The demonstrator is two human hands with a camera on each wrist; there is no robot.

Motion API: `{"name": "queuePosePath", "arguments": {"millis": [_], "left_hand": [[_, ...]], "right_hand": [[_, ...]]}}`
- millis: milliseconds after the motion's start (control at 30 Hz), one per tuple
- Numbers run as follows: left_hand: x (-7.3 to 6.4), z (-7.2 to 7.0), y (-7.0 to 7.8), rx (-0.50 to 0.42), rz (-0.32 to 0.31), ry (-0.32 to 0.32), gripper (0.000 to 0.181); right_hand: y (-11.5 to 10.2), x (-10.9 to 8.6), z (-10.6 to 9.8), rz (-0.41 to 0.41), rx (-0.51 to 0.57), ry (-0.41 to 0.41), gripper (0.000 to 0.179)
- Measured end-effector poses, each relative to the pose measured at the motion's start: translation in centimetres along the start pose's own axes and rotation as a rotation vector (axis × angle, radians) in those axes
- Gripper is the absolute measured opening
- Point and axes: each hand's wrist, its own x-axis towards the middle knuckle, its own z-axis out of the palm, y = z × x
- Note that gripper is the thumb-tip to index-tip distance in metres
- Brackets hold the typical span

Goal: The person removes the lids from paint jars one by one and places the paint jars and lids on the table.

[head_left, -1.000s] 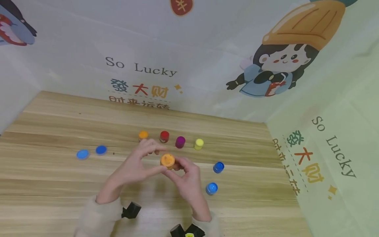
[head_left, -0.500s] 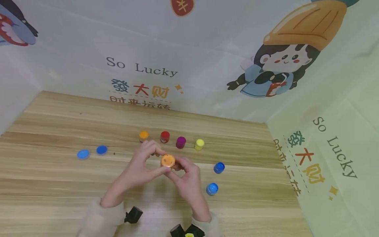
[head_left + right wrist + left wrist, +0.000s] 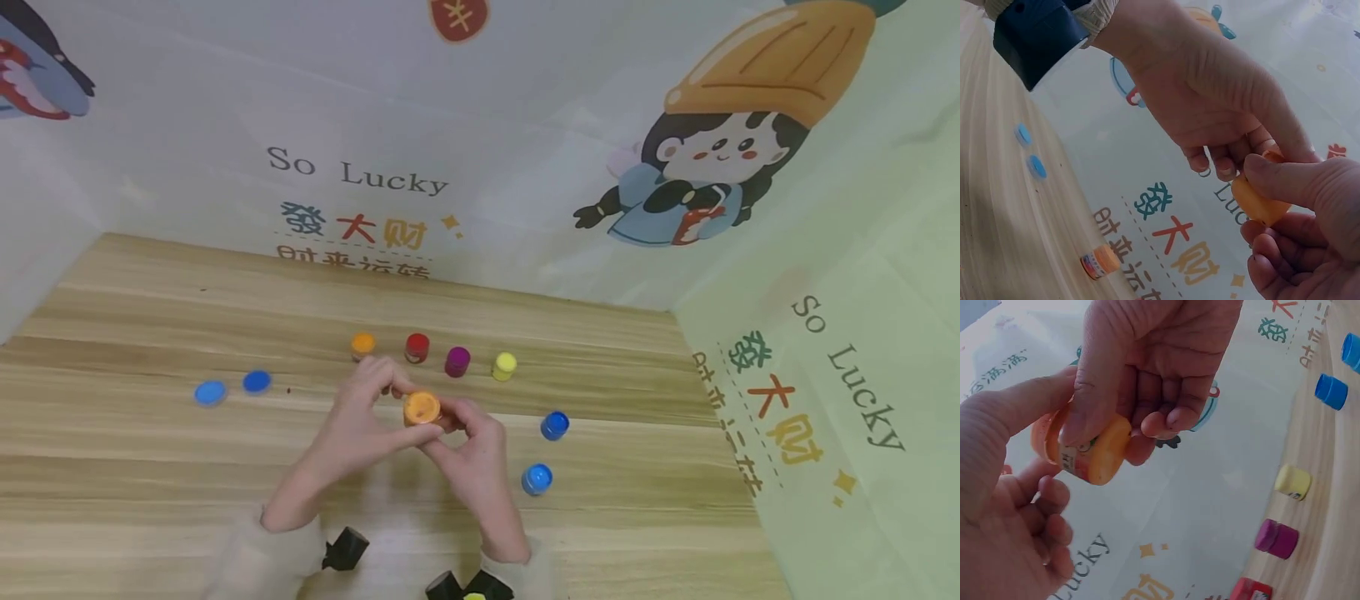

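Above the wooden tabletop (image 3: 135, 467), the right hand (image 3: 476, 458) grips the orange paint jar (image 3: 422, 408) while the left hand (image 3: 354, 429) pinches its upper end; ideally, brace the body upright and work the top evenly without squeezing. The left wrist view reveals a printed label (image 3: 1068, 460) that the head view hides

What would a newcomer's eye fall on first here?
Probably the orange jar, held between the left hand and right hand mid-picture in the head view. Next, the big orange-hatted cartoon figure, upper right on the backdrop. Then the light blue jar and darker blue jar, right of the hands.
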Motion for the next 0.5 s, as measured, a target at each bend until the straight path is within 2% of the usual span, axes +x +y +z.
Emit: {"name": "queuePosePath", "arguments": {"millis": [67, 233, 300, 367, 433, 500], "left_hand": [[0.0, -0.1, 0.1, 0.012, -0.002, -0.012, 0.041], [0.0, -1.1, -0.2, -0.062, 0.043, -0.096, 0.041], [0.0, -1.2, -0.3, -0.071, 0.038, -0.092, 0.035], [0.1, -0.9, -0.1, -0.039, 0.019, -0.072, 0.033], [0.1, -0.7, 0.1, 0.002, 0.002, -0.057, 0.037], [0.1, -0.6, 0.1, 0.018, 0.010, -0.079, 0.041]], "right_hand": [[-0.1, 0.0, 0.0, -0.002, 0.006, 0.013, 0.027], [-0.2, 0.1, -0.2, -0.001, 0.028, -0.007, 0.031], [-0.2, 0.1, -0.2, 0.010, 0.023, -0.012, 0.031], [-0.2, 0.0, -0.3, 0.017, 0.011, -0.014, 0.031], [-0.2, -0.1, -0.3, 0.026, 0.004, -0.011, 0.030], [-0.2, -0.1, -0.3, 0.031, 0.011, -0.011, 0.030]]}}
